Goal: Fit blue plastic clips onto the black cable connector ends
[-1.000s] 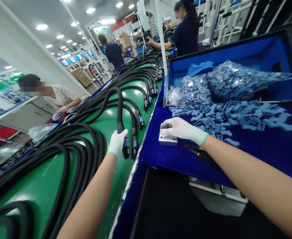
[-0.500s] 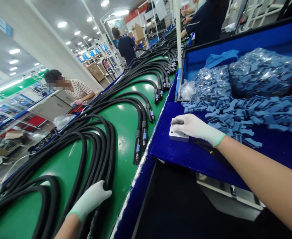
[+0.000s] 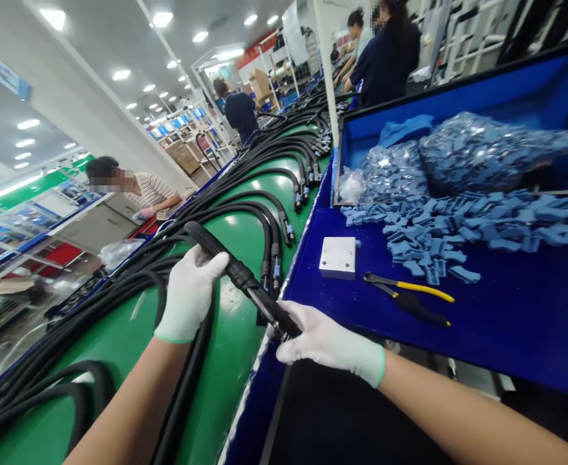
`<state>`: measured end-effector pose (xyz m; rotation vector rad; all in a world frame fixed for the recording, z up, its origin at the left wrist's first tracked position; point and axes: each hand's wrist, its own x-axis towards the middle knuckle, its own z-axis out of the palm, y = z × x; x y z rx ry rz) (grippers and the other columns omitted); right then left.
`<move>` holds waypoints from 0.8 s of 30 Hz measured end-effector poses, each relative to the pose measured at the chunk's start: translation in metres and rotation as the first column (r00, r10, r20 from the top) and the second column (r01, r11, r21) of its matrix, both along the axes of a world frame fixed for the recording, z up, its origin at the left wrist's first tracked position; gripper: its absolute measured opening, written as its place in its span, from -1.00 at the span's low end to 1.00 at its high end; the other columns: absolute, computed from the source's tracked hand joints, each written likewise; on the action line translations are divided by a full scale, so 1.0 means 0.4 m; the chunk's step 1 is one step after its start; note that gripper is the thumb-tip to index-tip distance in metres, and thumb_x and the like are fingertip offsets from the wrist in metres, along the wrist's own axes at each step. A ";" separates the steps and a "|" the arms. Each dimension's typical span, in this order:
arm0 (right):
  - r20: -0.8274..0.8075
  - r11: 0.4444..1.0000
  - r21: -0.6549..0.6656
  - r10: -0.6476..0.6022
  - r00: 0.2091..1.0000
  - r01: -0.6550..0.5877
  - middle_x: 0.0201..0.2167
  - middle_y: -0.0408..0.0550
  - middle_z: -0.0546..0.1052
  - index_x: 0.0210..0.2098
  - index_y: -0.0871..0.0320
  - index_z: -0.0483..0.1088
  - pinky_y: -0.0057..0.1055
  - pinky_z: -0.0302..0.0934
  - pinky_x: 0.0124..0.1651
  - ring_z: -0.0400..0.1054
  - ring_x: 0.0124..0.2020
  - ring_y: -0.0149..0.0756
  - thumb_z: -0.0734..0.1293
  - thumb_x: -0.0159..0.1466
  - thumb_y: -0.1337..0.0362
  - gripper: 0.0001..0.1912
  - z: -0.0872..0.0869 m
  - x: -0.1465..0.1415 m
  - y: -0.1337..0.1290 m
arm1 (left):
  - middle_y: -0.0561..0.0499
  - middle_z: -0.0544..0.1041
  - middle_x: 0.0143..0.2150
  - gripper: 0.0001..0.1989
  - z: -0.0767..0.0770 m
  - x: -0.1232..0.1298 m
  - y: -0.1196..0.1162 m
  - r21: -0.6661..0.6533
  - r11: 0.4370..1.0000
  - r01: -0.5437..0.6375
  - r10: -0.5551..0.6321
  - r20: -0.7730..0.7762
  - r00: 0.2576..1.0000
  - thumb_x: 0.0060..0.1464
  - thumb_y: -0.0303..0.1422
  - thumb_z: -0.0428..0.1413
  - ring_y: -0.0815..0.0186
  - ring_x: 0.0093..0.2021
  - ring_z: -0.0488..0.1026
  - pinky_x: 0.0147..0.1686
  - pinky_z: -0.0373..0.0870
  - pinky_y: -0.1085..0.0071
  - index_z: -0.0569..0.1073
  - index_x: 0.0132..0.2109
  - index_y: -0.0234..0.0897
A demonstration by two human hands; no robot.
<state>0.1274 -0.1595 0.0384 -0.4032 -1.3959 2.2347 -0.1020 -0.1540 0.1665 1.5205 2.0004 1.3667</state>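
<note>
With the held black hose [image 3: 238,274] as the clock hub, the left hand [image 3: 187,294] is at 9 o'clock and the right hand [image 3: 320,339] at 4 o'clock. The left fingers grasp the ribbed length; the right fingers are closed on the end fitting [image 3: 281,323]. The hose is tilted, its ribbed length toward 10 o'clock and its fitting toward 4 o'clock, above the white edge [image 3: 258,361] of the green tabletop [image 3: 235,329]. Likely fault: the fitting could slip from the right fingers, because the gloves may offer little grip on a smooth surface; it would then drop at the edge. A second risk is twisting at the collar, should the two hands turn unequally. The fitting could also snag the neighbouring hose ends [image 3: 274,268], which lie close by toward 2 o'clock. The metal block [image 3: 338,255], between 2 and 3 o'clock, and the pliers [image 3: 404,290], at 3 o'clock, lie loose on the blue tabletop [image 3: 501,323]; a wide swing of the right arm could displace either one. The right fingers partly cover the fitting, so its seating cannot be told.
</note>
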 end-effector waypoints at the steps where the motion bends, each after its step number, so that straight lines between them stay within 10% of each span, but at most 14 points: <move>1: 0.031 0.999 -0.026 -0.038 0.999 0.039 -0.41 -0.30 0.49 -0.03 -0.10 0.43 -0.41 0.28 -0.43 0.33 -0.48 -0.34 0.55 -0.06 0.36 -0.39 -0.001 0.031 0.004 | -0.15 0.55 0.01 -0.44 -0.019 0.020 0.004 0.022 1.000 -0.008 0.011 -0.113 0.994 0.02 -0.15 0.34 -0.02 0.02 0.50 0.09 0.47 0.04 0.51 0.14 -0.24; 4: 0.125 0.994 -0.054 -0.085 0.988 0.093 -0.57 -0.29 0.38 -0.22 0.00 0.45 -0.44 0.06 -0.56 0.16 -0.61 -0.42 0.45 0.02 0.38 -0.67 0.013 0.158 0.010 | -0.13 0.54 0.12 -0.52 -0.088 0.097 -0.014 -0.026 0.940 0.340 -0.300 -0.538 0.788 0.02 -0.23 0.35 -0.11 0.19 0.43 0.25 0.35 -0.12 0.55 0.12 -0.04; 7: 0.243 0.998 -0.060 -0.001 0.970 0.016 -0.60 -0.23 0.39 -0.36 0.05 0.43 -0.42 0.05 -0.55 0.19 -0.61 -0.40 0.44 0.06 0.34 -0.85 0.048 0.283 -0.003 | -0.03 0.63 -0.07 -0.70 -0.162 0.182 -0.052 -0.249 0.598 0.762 -0.695 -0.634 0.338 0.16 -0.42 0.22 0.00 0.07 0.53 0.18 0.41 -0.09 0.59 -0.01 0.11; 9: 0.344 0.995 -0.030 0.098 0.934 -0.093 -0.61 -0.21 0.42 -0.36 0.05 0.43 -0.42 0.12 -0.53 0.27 -0.59 -0.35 0.47 0.12 0.23 -0.85 0.070 0.343 -0.011 | -0.03 0.63 -0.16 -0.66 -0.209 0.226 -0.071 -0.285 0.502 0.816 -0.751 -0.612 0.248 0.23 -0.51 0.11 0.09 -0.08 0.57 -0.01 0.53 0.05 0.57 -0.01 0.06; 12: 0.508 0.957 0.288 -0.181 0.842 0.032 -0.40 -0.12 0.57 -0.17 0.06 0.48 -0.34 0.31 -0.35 0.43 -0.42 -0.24 0.40 0.29 0.01 -0.73 0.073 0.402 -0.010 | -0.09 0.60 -0.14 -0.74 -0.270 0.265 -0.078 -0.268 0.576 0.772 -0.749 -0.552 0.367 0.29 -0.48 0.06 0.16 -0.17 0.57 -0.22 0.56 0.24 0.54 0.00 -0.08; 14: 0.534 0.732 0.668 -0.598 0.598 0.135 -0.21 0.02 0.59 -0.09 0.12 0.49 -0.23 0.34 -0.14 0.47 -0.22 -0.12 0.33 0.37 0.02 -0.69 0.048 0.426 0.004 | -0.10 0.59 -0.10 -0.79 -0.295 0.279 -0.071 -0.248 0.656 0.713 -0.720 -0.490 0.492 0.33 -0.41 0.04 0.16 -0.13 0.58 -0.17 0.56 0.25 0.52 0.00 -0.11; 16: 0.451 0.461 0.886 -0.832 0.324 -0.050 -0.13 0.18 0.55 -0.16 0.21 0.49 -0.11 0.28 0.00 0.43 -0.09 0.02 0.35 0.35 0.16 -0.77 0.012 0.439 0.023 | -0.09 0.59 -0.05 -0.80 -0.299 0.295 -0.058 -0.262 0.733 0.627 -0.674 -0.399 0.621 0.35 -0.33 0.02 0.13 -0.07 0.57 -0.05 0.54 0.20 0.51 0.00 -0.11; 18: 0.401 0.328 0.896 -0.887 0.230 -0.298 -0.18 0.25 0.52 -0.28 0.25 0.48 -0.07 0.24 -0.01 0.40 -0.09 0.09 0.36 0.27 0.32 -0.90 -0.022 0.443 0.045 | -0.07 0.60 -0.05 -0.79 -0.284 0.314 -0.043 -0.328 0.783 0.528 -0.613 -0.266 0.744 0.33 -0.26 0.02 0.09 -0.04 0.57 0.00 0.51 0.17 0.52 -0.02 -0.11; 20: 0.414 0.321 0.874 -0.885 0.214 -0.365 -0.27 0.19 0.50 -0.38 0.22 0.43 -0.15 0.22 -0.13 0.39 -0.19 0.02 0.33 0.22 0.38 -0.95 -0.039 0.442 0.065 | -0.05 0.61 -0.08 -0.77 -0.255 0.334 -0.026 -0.414 0.788 0.456 -0.534 -0.091 0.840 0.30 -0.21 0.05 0.08 -0.07 0.58 -0.03 0.51 0.17 0.53 -0.01 -0.12; 24: 0.547 0.571 0.821 -0.792 0.271 0.012 -0.45 -0.07 0.43 -0.41 0.14 0.31 -0.36 0.09 -0.42 0.30 -0.46 -0.27 0.30 0.26 0.31 -0.88 -0.015 0.430 0.084 | -0.01 0.62 -0.29 -0.61 -0.195 0.344 0.010 -0.472 0.774 0.422 -0.385 0.178 0.906 0.25 -0.16 0.11 0.16 -0.25 0.56 -0.17 0.47 0.27 0.52 0.11 -0.25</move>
